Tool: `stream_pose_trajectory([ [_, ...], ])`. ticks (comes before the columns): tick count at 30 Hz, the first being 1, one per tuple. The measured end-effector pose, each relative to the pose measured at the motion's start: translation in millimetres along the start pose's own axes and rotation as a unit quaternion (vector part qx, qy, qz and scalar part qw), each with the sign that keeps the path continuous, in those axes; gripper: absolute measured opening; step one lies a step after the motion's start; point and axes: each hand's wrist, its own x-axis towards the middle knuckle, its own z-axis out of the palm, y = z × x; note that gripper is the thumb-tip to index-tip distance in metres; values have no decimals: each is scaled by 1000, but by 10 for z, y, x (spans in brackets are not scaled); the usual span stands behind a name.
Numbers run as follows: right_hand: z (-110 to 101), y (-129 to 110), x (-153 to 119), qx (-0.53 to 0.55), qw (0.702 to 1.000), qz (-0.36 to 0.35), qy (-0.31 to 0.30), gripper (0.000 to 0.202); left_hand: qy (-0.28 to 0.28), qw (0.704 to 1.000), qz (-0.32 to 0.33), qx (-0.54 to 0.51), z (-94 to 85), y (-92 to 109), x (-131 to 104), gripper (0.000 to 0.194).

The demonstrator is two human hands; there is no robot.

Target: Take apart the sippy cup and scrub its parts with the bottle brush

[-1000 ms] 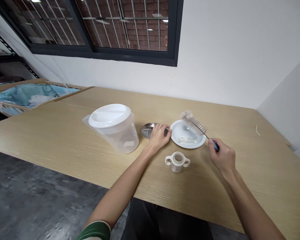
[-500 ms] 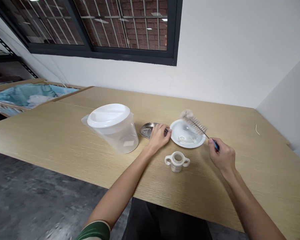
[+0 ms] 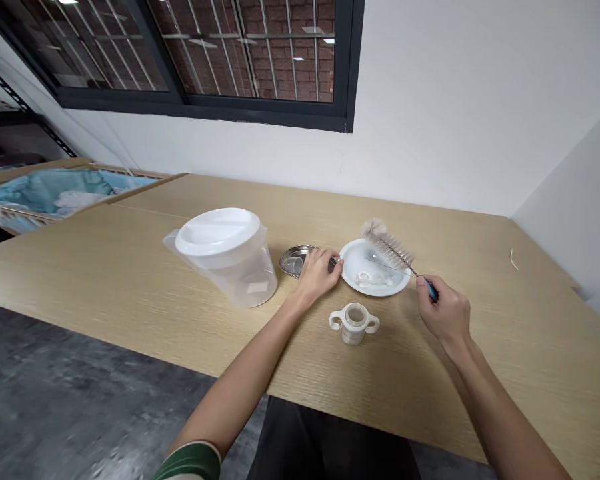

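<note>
Bristles of one bottle brush [image 3: 389,247] are hovering over the white plate [image 3: 353,254], the right hand [image 3: 444,313] pinching its blue handle at the far end, seemingly for reach. Left of the plate, the left hand [image 3: 318,272] is lying with fingers curled on one steel dish [image 3: 293,257], apparently steadying it. Nearer than the plate is standing one two-handled cup [image 3: 354,323]; further left, one lidded clear pitcher [image 3: 225,256]

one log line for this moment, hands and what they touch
left hand: on metal dish | right hand: holds brush over plate | cup: untouched
</note>
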Motion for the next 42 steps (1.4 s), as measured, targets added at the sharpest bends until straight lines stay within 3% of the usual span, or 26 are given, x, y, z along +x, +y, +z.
stream_pose_trajectory([
  [19,-8,-9,0,1,1000,-4,1,43,-20,1000,8,5,19,25,-5,15],
  [42,6,31,37,4,1000,20,23,39,36,999,29,-19,53,30,-22,15],
])
